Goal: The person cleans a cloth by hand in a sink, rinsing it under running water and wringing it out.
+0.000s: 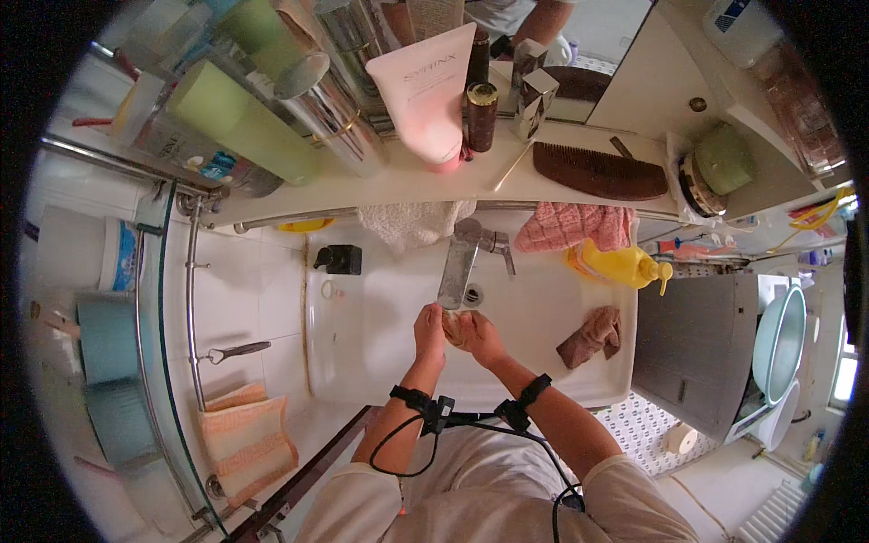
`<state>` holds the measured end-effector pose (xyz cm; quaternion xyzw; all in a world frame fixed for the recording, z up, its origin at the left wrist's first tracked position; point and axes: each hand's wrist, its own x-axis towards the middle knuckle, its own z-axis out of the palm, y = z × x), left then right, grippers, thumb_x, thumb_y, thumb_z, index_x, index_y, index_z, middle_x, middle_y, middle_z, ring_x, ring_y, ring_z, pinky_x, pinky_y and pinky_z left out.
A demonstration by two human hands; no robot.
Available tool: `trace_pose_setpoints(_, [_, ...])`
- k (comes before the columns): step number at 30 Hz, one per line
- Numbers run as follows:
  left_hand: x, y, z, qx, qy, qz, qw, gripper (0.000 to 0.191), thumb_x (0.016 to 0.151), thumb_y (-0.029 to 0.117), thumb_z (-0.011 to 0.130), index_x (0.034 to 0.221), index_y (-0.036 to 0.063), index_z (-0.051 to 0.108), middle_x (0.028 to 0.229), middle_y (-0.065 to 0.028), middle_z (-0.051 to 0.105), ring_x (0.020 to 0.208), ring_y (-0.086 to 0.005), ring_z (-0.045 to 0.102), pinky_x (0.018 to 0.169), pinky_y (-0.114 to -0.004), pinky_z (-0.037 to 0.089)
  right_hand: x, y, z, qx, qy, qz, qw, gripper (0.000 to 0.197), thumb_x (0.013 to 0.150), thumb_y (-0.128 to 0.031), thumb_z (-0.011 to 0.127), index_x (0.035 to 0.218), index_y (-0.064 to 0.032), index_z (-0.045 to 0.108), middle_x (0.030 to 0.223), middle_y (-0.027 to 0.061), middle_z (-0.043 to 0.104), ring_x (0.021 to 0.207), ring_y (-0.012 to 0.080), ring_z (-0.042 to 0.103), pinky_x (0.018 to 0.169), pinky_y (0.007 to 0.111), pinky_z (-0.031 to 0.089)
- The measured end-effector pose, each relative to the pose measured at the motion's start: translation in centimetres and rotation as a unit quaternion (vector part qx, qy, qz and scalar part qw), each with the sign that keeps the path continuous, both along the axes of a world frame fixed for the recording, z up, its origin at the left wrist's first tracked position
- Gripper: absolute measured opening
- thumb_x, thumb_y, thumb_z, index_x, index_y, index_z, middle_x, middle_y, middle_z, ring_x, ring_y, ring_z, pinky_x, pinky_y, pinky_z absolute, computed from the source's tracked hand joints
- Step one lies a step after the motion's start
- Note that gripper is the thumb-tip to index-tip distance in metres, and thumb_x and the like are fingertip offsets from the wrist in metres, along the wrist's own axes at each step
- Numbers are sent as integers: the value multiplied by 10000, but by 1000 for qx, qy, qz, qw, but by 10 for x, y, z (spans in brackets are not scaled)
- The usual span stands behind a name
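Both my hands meet over the white washbasin (pixel 380 353), just below the end of the chrome faucet (pixel 456 271). My left hand (pixel 429 334) and my right hand (pixel 483 337) grip a small, pale brownish item (pixel 455 328) between them. Fingers cover much of it, so its kind is unclear. Close to the fingertips lies the round drain (pixel 473 294). Whether water runs cannot be made out. To the right of my right hand, a crumpled brown cloth (pixel 592 337) rests on the basin's side.
A yellow pump bottle (pixel 614 263) lies tilted at the basin's right rim. A black box-shaped object (pixel 339 259) sits at the left. White (pixel 414 224) and pink cloths (pixel 577 227) hang from a rail. Above, a shelf (pixel 434 186) holds a tube (pixel 428 95) and a comb (pixel 597 170).
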<state>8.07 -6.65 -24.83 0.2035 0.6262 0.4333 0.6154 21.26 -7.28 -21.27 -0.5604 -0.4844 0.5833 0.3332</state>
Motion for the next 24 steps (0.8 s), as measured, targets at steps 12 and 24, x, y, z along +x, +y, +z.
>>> trace_pose_setpoints(12, [13,-26,11,61,-84,14,994,487,917,370,540,1286,94,382,1105,-89,548,922,-164,588,735,-302,520,12,-17,-34,-74,140,-4,987,368,848,-121,646,1145,12,475,930,99,603,824,157,579,730,303,498])
trace_pose_setpoints(24, [-10,-11,11,36,-121,0,992,404,971,411,397,1096,45,513,1006,-66,600,897,-168,613,739,-328,532,19,-2,-2,-217,257,-172,926,144,929,-210,509,1000,-92,467,930,56,565,860,159,568,755,348,527])
